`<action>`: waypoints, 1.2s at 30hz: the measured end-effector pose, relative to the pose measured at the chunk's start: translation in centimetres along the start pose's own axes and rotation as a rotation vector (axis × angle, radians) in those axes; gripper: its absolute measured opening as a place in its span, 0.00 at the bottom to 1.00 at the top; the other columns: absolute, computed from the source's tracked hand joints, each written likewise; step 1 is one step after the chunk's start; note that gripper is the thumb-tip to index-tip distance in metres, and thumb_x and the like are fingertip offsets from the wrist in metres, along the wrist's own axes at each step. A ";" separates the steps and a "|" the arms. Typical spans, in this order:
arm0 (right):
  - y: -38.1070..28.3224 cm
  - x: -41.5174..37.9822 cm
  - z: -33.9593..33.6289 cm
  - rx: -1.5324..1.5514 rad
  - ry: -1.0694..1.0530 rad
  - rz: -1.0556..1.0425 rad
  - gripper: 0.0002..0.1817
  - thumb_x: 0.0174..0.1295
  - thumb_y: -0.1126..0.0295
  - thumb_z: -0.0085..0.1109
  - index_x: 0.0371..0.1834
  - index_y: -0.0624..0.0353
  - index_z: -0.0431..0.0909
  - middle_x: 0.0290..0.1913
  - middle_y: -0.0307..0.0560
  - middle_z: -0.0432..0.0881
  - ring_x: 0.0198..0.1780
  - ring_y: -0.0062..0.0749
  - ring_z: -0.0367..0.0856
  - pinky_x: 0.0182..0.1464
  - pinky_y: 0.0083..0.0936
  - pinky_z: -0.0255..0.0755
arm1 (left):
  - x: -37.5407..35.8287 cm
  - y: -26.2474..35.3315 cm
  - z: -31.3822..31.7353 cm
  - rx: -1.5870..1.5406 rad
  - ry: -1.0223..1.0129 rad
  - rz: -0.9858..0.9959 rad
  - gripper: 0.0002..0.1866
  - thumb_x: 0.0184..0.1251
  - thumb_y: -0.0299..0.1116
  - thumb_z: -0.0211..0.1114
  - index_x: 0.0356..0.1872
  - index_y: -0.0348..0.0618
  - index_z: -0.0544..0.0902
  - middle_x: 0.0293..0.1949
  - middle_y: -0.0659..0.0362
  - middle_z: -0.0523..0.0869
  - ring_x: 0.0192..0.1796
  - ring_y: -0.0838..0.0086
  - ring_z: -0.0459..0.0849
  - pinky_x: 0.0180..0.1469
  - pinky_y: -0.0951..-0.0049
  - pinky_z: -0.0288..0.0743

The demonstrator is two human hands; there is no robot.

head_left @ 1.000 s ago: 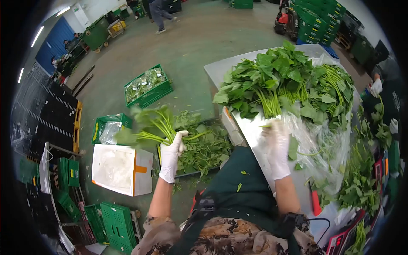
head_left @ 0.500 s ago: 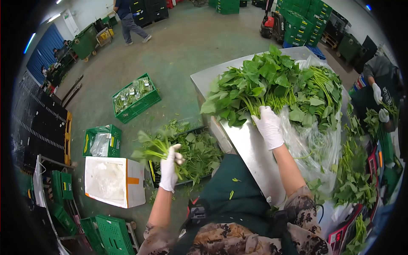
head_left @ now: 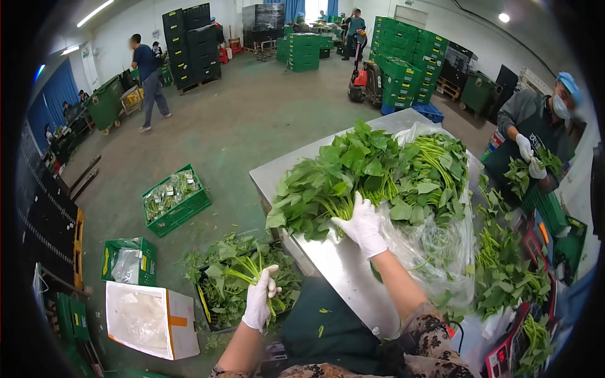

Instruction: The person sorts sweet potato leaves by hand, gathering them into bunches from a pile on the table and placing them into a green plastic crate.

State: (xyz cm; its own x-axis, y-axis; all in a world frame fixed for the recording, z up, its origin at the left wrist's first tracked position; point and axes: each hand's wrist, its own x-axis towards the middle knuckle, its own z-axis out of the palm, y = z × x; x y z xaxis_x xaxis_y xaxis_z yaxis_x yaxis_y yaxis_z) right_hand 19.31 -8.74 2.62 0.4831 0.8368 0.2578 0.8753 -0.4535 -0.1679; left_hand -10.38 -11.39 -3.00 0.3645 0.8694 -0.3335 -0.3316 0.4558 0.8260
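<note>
My left hand (head_left: 258, 301), in a white glove, is closed around the stems of a small bunch of leafy greens (head_left: 244, 269). It is above a dark crate (head_left: 203, 305) filled with loose leaves (head_left: 228, 295). On the metal table (head_left: 340, 271) lies a large heap of long-stemmed leafy greens (head_left: 353, 160), partly on clear plastic (head_left: 428, 246). My right hand (head_left: 363, 227), gloved too, reaches to the stems at the heap's near edge. Its thumb and forefinger are spread apart; the other fingertips are partly hidden.
A green crate of bagged greens (head_left: 176, 200), another green crate (head_left: 129, 261) and a white foam box (head_left: 152, 320) stand on the floor at left. At right, a co-worker (head_left: 535, 132) holds greens beside more loose stems (head_left: 504, 258) and red scales (head_left: 504, 353).
The view has tilted upward. My left hand still holds its bunch, now less blurred. My right thumb and forefinger have spread wider at the heap. A person at far left has walked leftward.
</note>
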 end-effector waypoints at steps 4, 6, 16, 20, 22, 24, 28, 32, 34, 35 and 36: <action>-1.6 -0.1 0.6 -0.014 -0.065 0.047 0.55 0.39 0.47 0.72 0.67 0.64 0.53 0.50 0.56 0.67 0.49 0.48 0.72 0.46 0.38 0.74 | -0.3 -0.4 -0.3 0.035 0.019 0.002 0.17 0.73 0.43 0.51 0.48 0.40 0.79 0.18 0.71 0.66 0.18 0.87 0.61 0.34 0.80 0.71; -1.6 -0.3 1.4 -0.068 -0.038 0.026 0.52 0.42 0.49 0.71 0.67 0.63 0.54 0.48 0.52 0.68 0.46 0.42 0.75 0.40 0.33 0.77 | -0.4 -0.4 -0.3 0.053 0.034 -0.001 0.17 0.73 0.43 0.51 0.47 0.40 0.79 0.18 0.71 0.66 0.19 0.87 0.61 0.34 0.79 0.71; 2.4 0.7 -1.4 0.288 -0.102 0.048 0.25 0.53 0.63 0.54 0.54 0.65 0.70 0.48 0.61 0.76 0.49 0.52 0.76 0.52 0.37 0.70 | -0.7 -0.2 -0.8 0.055 0.035 0.009 0.17 0.72 0.42 0.52 0.45 0.39 0.80 0.17 0.70 0.68 0.19 0.86 0.63 0.34 0.80 0.72; 5.8 -2.1 -4.9 0.302 0.066 0.007 0.25 0.56 0.61 0.52 0.54 0.65 0.70 0.49 0.58 0.75 0.45 0.50 0.79 0.48 0.38 0.73 | -0.8 -0.2 -0.2 0.064 0.028 0.002 0.16 0.73 0.40 0.51 0.44 0.38 0.80 0.16 0.69 0.68 0.17 0.85 0.64 0.32 0.80 0.72; 6.1 -4.7 -7.8 0.172 0.152 0.062 0.23 0.55 0.60 0.54 0.51 0.64 0.72 0.49 0.56 0.75 0.40 0.50 0.80 0.41 0.40 0.74 | -0.8 0.0 0.7 0.129 0.014 0.016 0.16 0.73 0.40 0.51 0.43 0.38 0.80 0.15 0.69 0.69 0.17 0.85 0.64 0.31 0.80 0.71; 7.6 -6.5 -7.4 -0.021 0.109 0.067 0.21 0.53 0.60 0.57 0.47 0.61 0.74 0.42 0.55 0.78 0.35 0.48 0.81 0.36 0.39 0.74 | -0.6 -0.2 1.5 0.164 -0.008 0.004 0.16 0.72 0.40 0.51 0.43 0.38 0.81 0.15 0.69 0.69 0.17 0.86 0.64 0.30 0.81 0.71; 9.3 -10.0 -7.3 -0.169 -0.081 0.073 0.22 0.50 0.57 0.62 0.44 0.60 0.77 0.35 0.52 0.80 0.35 0.44 0.81 0.35 0.37 0.74 | -0.2 -0.5 3.2 0.144 -0.076 -0.015 0.16 0.72 0.41 0.52 0.44 0.38 0.80 0.15 0.69 0.68 0.17 0.86 0.63 0.30 0.81 0.70; 10.2 -12.7 -6.8 -0.149 0.047 -0.082 0.23 0.49 0.55 0.65 0.46 0.57 0.78 0.42 0.50 0.79 0.44 0.42 0.78 0.43 0.34 0.72 | -0.8 0.3 4.9 0.147 -0.100 -0.010 0.17 0.72 0.41 0.52 0.47 0.37 0.79 0.15 0.70 0.65 0.17 0.86 0.60 0.31 0.82 0.69; 9.9 -13.1 -7.4 -0.124 0.171 -0.187 0.21 0.51 0.57 0.64 0.46 0.56 0.78 0.45 0.49 0.78 0.46 0.42 0.76 0.45 0.34 0.71 | -1.0 0.6 5.0 0.078 -0.158 -0.012 0.17 0.72 0.41 0.52 0.48 0.37 0.78 0.16 0.70 0.65 0.18 0.86 0.61 0.34 0.81 0.70; 9.7 -13.1 -7.4 -0.024 0.136 -0.156 0.18 0.53 0.62 0.63 0.47 0.54 0.78 0.47 0.47 0.78 0.47 0.41 0.76 0.46 0.33 0.71 | -1.0 0.6 5.1 0.042 -0.195 -0.010 0.17 0.71 0.41 0.52 0.49 0.37 0.77 0.17 0.70 0.65 0.18 0.86 0.61 0.35 0.80 0.70; 9.6 -13.1 -7.2 0.043 0.140 -0.129 0.18 0.53 0.62 0.62 0.47 0.54 0.78 0.46 0.47 0.78 0.46 0.41 0.76 0.46 0.33 0.71 | -1.2 0.6 5.3 0.014 -0.203 -0.027 0.17 0.71 0.40 0.52 0.49 0.36 0.76 0.17 0.70 0.63 0.19 0.86 0.61 0.36 0.79 0.69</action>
State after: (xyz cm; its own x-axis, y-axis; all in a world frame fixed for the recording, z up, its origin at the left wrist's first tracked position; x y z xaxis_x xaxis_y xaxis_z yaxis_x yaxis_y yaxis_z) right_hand 21.59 -26.23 4.47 0.3680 0.8351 0.4088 0.9298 -0.3291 -0.1647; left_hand -6.40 -13.13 0.29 0.5418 0.7998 -0.2583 -0.3075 0.4746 0.8248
